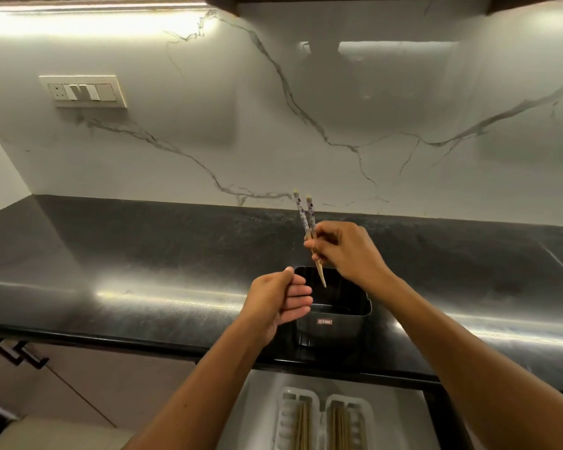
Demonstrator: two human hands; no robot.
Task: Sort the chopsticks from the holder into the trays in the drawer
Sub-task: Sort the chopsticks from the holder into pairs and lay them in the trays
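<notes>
Down in the open drawer (260,404), two trays (322,417) already lined with chopsticks. Up on the counter (143,254), left hand (278,303) curled, steadying the black holder (335,319). Right hand (348,251) pinching a chopstick pair (309,222), tips just inside the holder.

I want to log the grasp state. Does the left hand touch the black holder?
Touching. The head view shows the left hand with its fingers curled over the rim of the black holder.
</notes>
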